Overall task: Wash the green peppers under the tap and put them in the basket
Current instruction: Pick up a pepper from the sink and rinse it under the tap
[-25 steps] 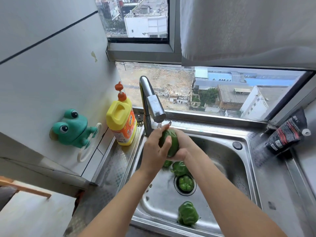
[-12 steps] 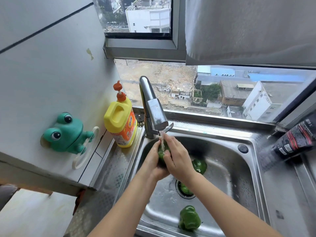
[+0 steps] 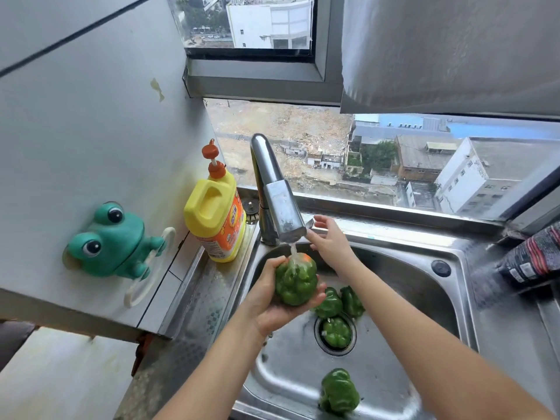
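The person is standing at the sink with water running from the tap. The left hand is cupping a pepper from below, fingers curled round it, and is holding it right under the stream. The pepper is showing an orange patch near its top. The right hand is reaching up beside the spout, its fingertips at the tap lever; I cannot tell whether it is gripping the lever or only touching it.

Four more peppers are lying in the basin. A pair is sitting side by side just behind the drain, partly under the right forearm. One is resting in the drain itself. The last one is lying near the front wall, apart from the rest.

A yellow bottle is standing upright on the steel desk just left of the tap. A green frog is sticking to the wall further left. A dark packet is lying at the far right.
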